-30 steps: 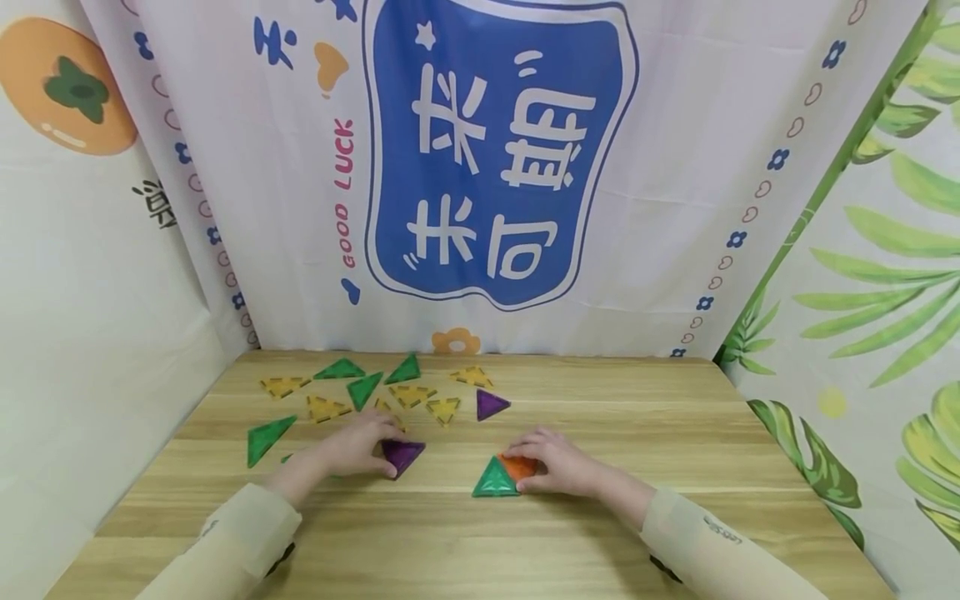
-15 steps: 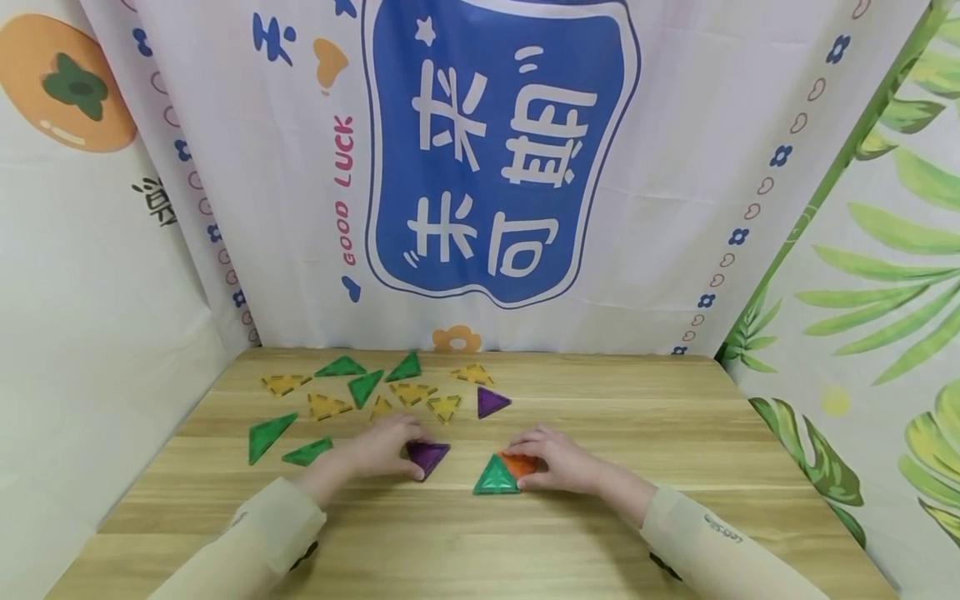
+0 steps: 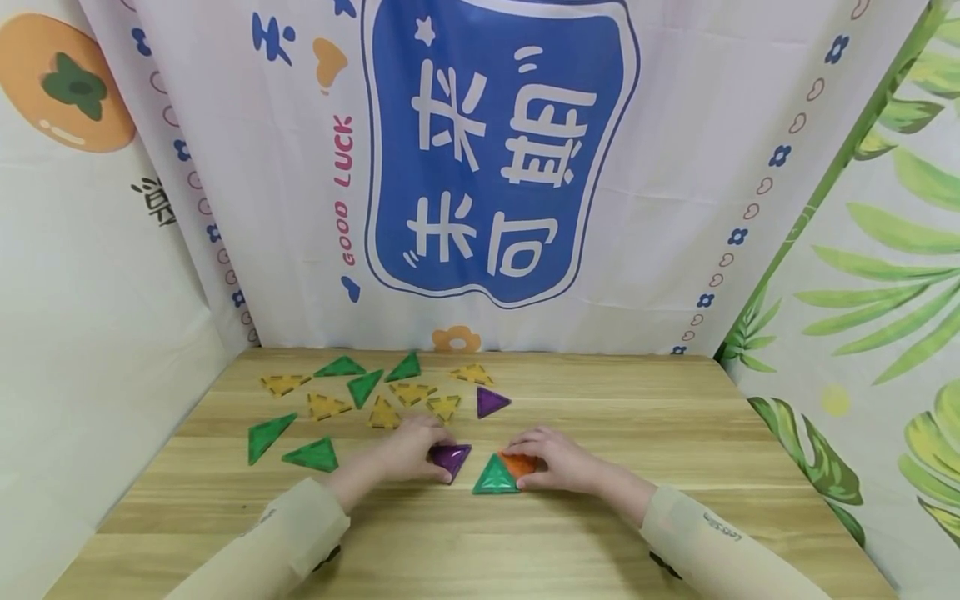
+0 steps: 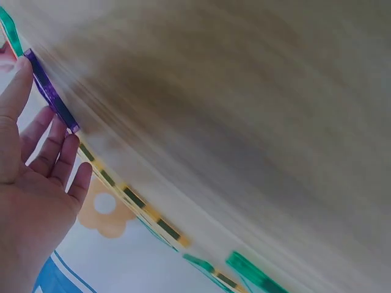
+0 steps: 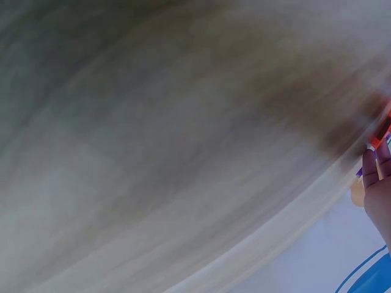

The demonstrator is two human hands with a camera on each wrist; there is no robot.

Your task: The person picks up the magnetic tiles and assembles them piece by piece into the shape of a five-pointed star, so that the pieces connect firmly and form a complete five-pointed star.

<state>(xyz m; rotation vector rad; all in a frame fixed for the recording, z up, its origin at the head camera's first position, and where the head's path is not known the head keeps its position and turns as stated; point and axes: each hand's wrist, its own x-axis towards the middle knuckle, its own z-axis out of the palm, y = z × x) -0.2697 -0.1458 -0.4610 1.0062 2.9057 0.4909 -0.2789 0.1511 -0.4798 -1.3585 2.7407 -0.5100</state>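
Note:
My left hand (image 3: pixel 411 450) holds a translucent purple triangular magnetic tile (image 3: pixel 452 460) by its left side, thumb nearer me and fingers on the far side. The left wrist view shows that purple tile (image 4: pixel 52 94) edge-on, between thumb and fingers. To its right, across a small gap, a green triangular tile (image 3: pixel 495 477) lies flat on the table. An orange tile (image 3: pixel 519 465) sits against the green one's right edge, partly covered by my right hand (image 3: pixel 558 461), which grips it with thumb and fingers. Only a corner of the orange tile (image 5: pixel 382 131) shows in the right wrist view.
Loose yellow tiles (image 3: pixel 327 407) and green tiles (image 3: pixel 312 455) lie scattered at the back left of the wooden table (image 3: pixel 480 542). A second purple tile (image 3: pixel 492 402) lies behind the green and orange pair. A printed curtain (image 3: pixel 675 208) hangs behind the table.
My left hand has slid the purple tile rightward, closer to the green and orange pair, uncovering a green and a yellow tile. The right hand and its tiles stay in place.

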